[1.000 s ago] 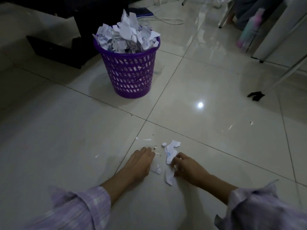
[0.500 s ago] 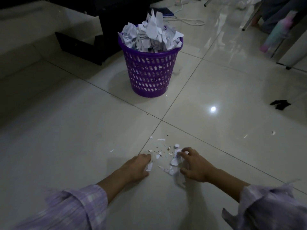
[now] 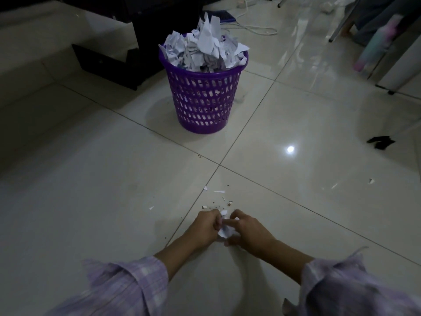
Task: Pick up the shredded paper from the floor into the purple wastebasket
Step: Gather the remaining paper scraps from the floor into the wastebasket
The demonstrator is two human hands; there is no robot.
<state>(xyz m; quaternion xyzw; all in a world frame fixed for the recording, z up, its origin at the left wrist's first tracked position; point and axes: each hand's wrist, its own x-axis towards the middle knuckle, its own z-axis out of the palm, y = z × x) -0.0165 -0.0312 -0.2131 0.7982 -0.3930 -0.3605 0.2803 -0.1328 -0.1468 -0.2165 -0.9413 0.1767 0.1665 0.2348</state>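
White shredded paper (image 3: 224, 231) sits bunched between my two hands on the tiled floor (image 3: 91, 179), low in the head view and just right of the grout line that runs toward the wastebasket. My left hand (image 3: 206, 226) is curled, fingers pinching the left side of the bunch. My right hand (image 3: 248, 231) is curled as well, fingers and thumb closing on the right side of the same bunch. Both hands meet over the paper; the knuckles are close together. I cannot tell whether the bunch is lifted or resting on the tile.

Small loose scraps (image 3: 218, 192) lie on the floor just beyond the fingertips, scattered along the tile joint, with fine crumbs among them. One further scrap (image 3: 370, 180) lies well apart, toward the right edge of the floor area in view.

I see the purple wastebasket (image 3: 202, 103) upright, well apart from the hands, toward the top centre of the view. It is heaped above its rim with crumpled white paper (image 3: 205, 51).

Lilac checked sleeves (image 3: 127, 283) cover both forearms at the bottom edge. A black object (image 3: 381, 142) lies on the floor at the right. Dark furniture (image 3: 127, 58) stands left of the wastebasket. A white cable (image 3: 257, 30) runs across the floor behind it.
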